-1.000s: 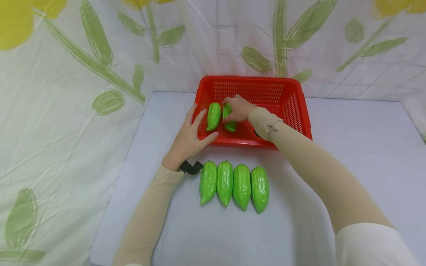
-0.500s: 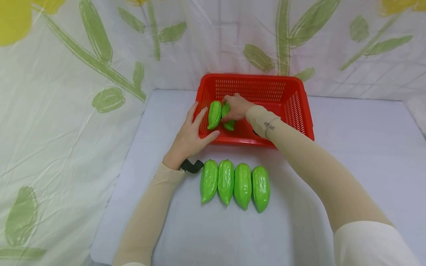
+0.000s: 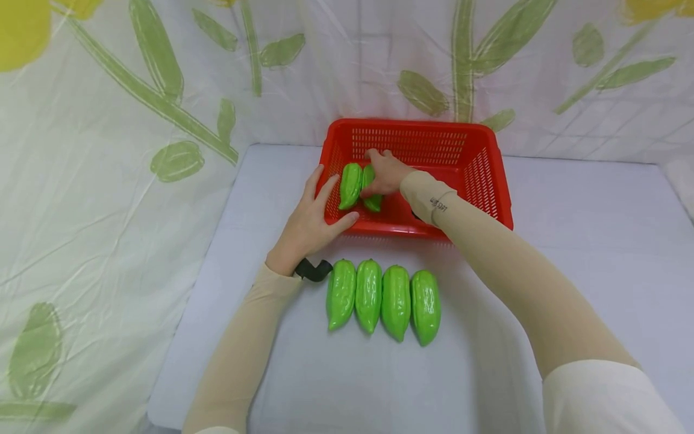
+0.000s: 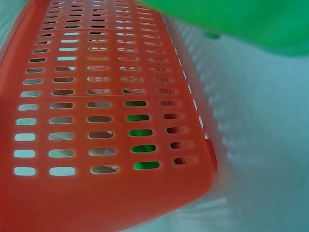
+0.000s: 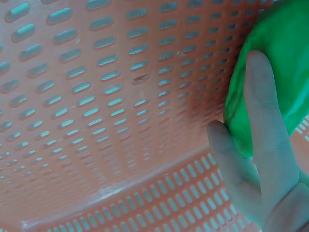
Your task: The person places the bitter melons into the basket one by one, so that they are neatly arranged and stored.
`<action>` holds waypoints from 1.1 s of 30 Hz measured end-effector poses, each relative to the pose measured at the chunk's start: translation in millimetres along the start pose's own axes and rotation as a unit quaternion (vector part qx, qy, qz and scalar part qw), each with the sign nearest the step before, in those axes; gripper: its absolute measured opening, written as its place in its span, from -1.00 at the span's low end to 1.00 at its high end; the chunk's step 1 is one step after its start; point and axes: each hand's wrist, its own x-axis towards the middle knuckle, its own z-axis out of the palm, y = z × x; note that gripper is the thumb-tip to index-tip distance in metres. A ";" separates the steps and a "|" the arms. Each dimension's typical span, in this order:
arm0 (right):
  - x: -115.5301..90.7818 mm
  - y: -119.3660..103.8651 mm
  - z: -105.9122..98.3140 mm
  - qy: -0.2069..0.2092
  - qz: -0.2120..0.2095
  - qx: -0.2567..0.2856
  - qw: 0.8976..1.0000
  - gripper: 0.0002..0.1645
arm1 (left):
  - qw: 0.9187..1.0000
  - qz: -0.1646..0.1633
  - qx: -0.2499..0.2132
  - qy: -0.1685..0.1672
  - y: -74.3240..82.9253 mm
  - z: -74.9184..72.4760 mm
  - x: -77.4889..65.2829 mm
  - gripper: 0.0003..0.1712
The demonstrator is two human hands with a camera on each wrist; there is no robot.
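My left hand (image 3: 306, 226) rests with spread fingers at the left front corner of a red plastic basket (image 3: 390, 229). Inside the basket, at its left, lie two glossy green ridged vegetables like bitter gourds, side by side. The left bitter gourd (image 3: 350, 187) shows fully. Over the right bitter gourd (image 3: 372, 203) is my right hand (image 3: 389, 173), partly hiding it. In the right wrist view, fairly straight fingers (image 5: 263, 101) touch that bitter gourd (image 5: 289, 63). The left wrist view shows the slotted basket wall (image 4: 106, 198) but no left fingers.
Several more green bitter gourds (image 3: 368, 296) lie in a row on the white-covered table (image 3: 336, 386), in front of the basket. A black band (image 3: 313, 270) at the left wrist comes close to the row. A flower-patterned curtain (image 3: 325, 84) hangs behind.
My right hand's fingers have loosened and straightened over the second bitter gourd, which has shifted slightly left towards the first. My left hand stays at the basket corner.
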 end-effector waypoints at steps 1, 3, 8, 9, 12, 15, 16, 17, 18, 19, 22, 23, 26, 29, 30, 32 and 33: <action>0.1 -0.1 0.0 0.000 0.001 0.001 1.000 0.22 | 1.000 0.001 -0.001 0.001 -0.1 -0.2 -0.3 0.05; 0.0 -0.4 -0.4 -0.002 0.005 0.002 1.000 0.25 | 1.000 0.003 -0.003 0.002 0.0 -0.6 -0.6 0.05; -0.4 0.4 -0.8 -0.003 0.004 0.001 1.000 0.25 | 1.000 0.003 -0.005 0.001 0.1 -0.3 -0.5 0.04; -0.4 0.5 -0.6 -0.002 0.003 0.001 1.000 0.24 | 1.000 0.002 -0.005 0.001 0.0 -0.2 -0.5 0.04; -0.2 0.8 -0.4 -0.002 0.002 0.001 1.000 0.23 | 1.000 -0.001 -0.004 -0.002 -0.3 0.1 -0.2 0.04; 0.1 0.9 -0.5 -0.001 -0.001 -0.002 1.000 0.21 | 1.000 -0.002 -0.005 -0.003 -0.1 -0.3 -0.2 0.04; 0.0 0.9 -0.7 -0.002 -0.001 -0.003 1.000 0.21 | 1.000 -0.002 -0.005 -0.003 0.0 -0.4 -0.2 0.04; -0.2 0.9 -0.9 -0.002 -0.002 -0.004 1.000 0.20 | 1.000 -0.002 -0.005 -0.003 0.1 -0.6 -0.2 0.04; -0.5 1.0 -1.2 -0.002 -0.003 -0.006 1.000 0.19 | 1.000 -0.002 -0.005 -0.004 0.3 -0.9 -0.4 0.04; -1.1 1.2 -2.1 -0.002 -0.004 -0.008 1.000 0.18 | 1.000 -0.001 -0.004 -0.004 0.8 -1.1 -0.4 0.04; -3.3 1.7 -5.0 -0.001 -0.005 -0.015 1.000 0.15 | 1.000 -0.001 -0.002 -0.004 1.6 -1.4 0.0 0.04; -4.2 2.0 -6.4 0.001 -0.007 -0.019 1.000 0.14 | 1.000 0.000 -0.002 -0.004 1.8 -1.3 0.1 0.04; -8.0 2.0 -11.8 0.006 -0.014 -0.026 1.000 0.13 | 1.000 0.001 -0.003 -0.003 1.8 -0.9 0.4 0.04; -13.2 1.3 -18.4 0.012 -0.026 -0.029 0.999 0.13 | 1.000 0.001 -0.006 -0.002 1.2 -0.2 0.3 0.04; -15.1 0.9 -20.4 0.013 -0.029 -0.028 0.999 0.12 | 1.000 0.000 -0.006 -0.003 1.0 -0.1 0.2 0.04; -19.3 0.1 -24.3 0.013 -0.034 -0.027 0.999 0.11 | 1.000 -0.002 -0.007 -0.003 0.7 0.1 -0.3 0.05; -21.6 -0.2 -26.0 0.012 -0.036 -0.027 0.999 0.10 | 1.000 -0.002 -0.007 -0.004 0.7 0.1 -0.4 0.05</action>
